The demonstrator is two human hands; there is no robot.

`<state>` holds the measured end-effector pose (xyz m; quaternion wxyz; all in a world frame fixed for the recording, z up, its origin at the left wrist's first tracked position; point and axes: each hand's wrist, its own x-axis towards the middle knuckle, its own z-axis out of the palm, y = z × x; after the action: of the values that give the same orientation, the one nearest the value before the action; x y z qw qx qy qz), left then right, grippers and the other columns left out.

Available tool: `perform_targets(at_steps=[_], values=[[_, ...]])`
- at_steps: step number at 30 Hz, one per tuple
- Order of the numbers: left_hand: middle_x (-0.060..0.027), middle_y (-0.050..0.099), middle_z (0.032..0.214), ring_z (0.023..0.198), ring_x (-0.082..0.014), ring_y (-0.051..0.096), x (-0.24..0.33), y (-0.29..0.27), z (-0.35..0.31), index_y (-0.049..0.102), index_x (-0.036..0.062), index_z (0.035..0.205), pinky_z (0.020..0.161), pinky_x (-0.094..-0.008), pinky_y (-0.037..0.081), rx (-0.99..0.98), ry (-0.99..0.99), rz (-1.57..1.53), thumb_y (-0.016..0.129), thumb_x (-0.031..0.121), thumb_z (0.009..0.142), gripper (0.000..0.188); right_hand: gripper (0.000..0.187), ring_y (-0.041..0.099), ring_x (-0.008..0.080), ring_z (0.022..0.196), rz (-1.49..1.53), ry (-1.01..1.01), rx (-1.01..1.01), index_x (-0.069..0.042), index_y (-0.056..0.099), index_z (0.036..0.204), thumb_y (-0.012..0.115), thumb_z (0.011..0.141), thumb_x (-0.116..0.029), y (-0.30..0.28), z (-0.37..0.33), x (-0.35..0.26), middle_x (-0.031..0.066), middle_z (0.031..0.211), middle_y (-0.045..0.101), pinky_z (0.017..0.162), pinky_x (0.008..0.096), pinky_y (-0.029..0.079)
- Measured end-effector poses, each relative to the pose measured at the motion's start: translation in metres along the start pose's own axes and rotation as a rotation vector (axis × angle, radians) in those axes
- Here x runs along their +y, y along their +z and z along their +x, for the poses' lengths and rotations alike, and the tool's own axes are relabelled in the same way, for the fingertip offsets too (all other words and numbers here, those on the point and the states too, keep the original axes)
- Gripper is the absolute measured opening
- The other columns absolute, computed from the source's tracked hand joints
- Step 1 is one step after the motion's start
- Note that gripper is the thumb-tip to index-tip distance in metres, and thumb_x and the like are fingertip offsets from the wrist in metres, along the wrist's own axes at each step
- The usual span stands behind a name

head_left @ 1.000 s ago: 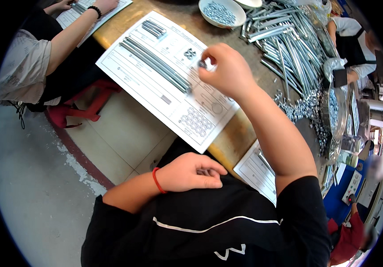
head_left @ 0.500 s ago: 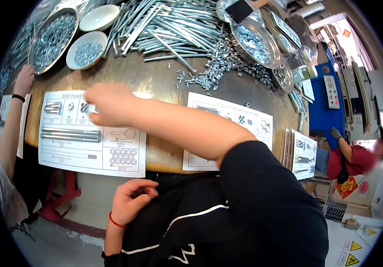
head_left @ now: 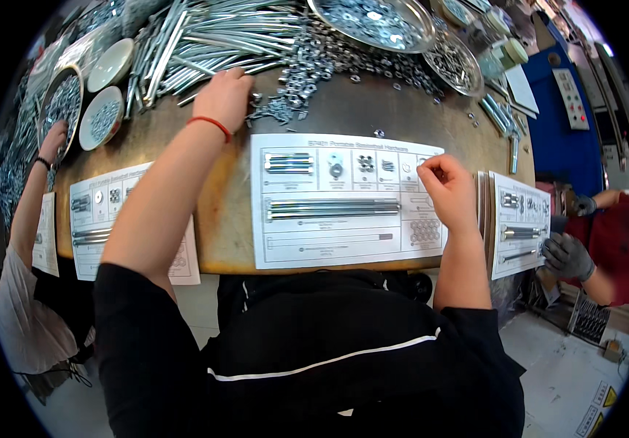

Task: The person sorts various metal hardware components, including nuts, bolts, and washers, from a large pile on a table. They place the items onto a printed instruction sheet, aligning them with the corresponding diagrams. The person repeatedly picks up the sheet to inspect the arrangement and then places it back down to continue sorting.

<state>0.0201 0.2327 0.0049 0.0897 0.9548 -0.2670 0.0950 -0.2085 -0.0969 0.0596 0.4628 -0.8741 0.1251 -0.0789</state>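
Note:
My left hand (head_left: 223, 102), with a red cord at its wrist, reaches to the edge of the metal parts pile. Its fingers curl down between the long bolts (head_left: 245, 33) and some small screws (head_left: 278, 111); what they grip is hidden. My right hand (head_left: 451, 193) is pinched above the upper right corner of a printed card (head_left: 329, 252); anything between its fingertips is too small to make out. On this card sit short bolts (head_left: 289, 163), washers (head_left: 335, 169), nuts (head_left: 365, 163), small screws (head_left: 387, 166) and a row of long bolts (head_left: 332, 209).
Another filled card (head_left: 183, 271) lies to the left, and more cards (head_left: 519, 186) stack at the right. Metal trays (head_left: 373, 25), white bowls (head_left: 102, 117) and loose nuts (head_left: 314, 66) line the back. A co-worker's hand (head_left: 55, 139) is in a left tray; a gloved hand (head_left: 568, 255) touches the right card.
My right arm has drawn back from the left card to the middle one. My left hand has gone from my lap to the pile. The view has turned rightward; a gloved hand has reached the right card.

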Motion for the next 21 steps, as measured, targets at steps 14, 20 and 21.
perform_targets(at_steps=[14,20,21], values=[[-0.0117,0.067,0.105,0.085,-0.0132,0.063,0.077,-0.129,-0.086,0.064,-0.0005,0.106,0.074,-0.0262,0.051,0.578,0.031,-1.077,0.063,-0.002,0.093,0.013,0.077,0.039,0.0374,0.134,-0.209,-0.535,0.205,-0.002,0.043,0.137,0.081,0.070,-0.006,0.033,-0.067,-0.014,0.0213,0.146,0.039,0.112,0.0437,0.031],[-0.0159,0.062,0.105,0.081,-0.0168,0.063,0.136,-0.061,-0.199,0.056,0.0031,0.106,0.073,-0.0272,0.053,0.032,-0.478,-1.922,0.061,-0.005,0.091,0.017,0.030,0.059,0.0296,0.100,-0.121,-0.303,-0.206,-0.005,0.065,0.107,0.072,0.078,-0.005,0.044,-0.091,-0.005,0.0109,0.101,0.064,0.084,0.0366,0.048],[-0.0144,0.064,0.102,0.082,-0.0172,0.063,0.132,-0.043,-0.206,0.059,0.0027,0.104,0.074,-0.0274,0.053,-0.015,-0.474,-1.937,0.065,-0.004,0.089,0.018,0.020,0.062,0.0278,0.091,-0.127,-0.181,-0.324,-0.006,0.069,0.099,0.070,0.079,-0.004,0.041,-0.095,0.009,0.0082,0.090,0.066,0.077,0.0355,0.050]])
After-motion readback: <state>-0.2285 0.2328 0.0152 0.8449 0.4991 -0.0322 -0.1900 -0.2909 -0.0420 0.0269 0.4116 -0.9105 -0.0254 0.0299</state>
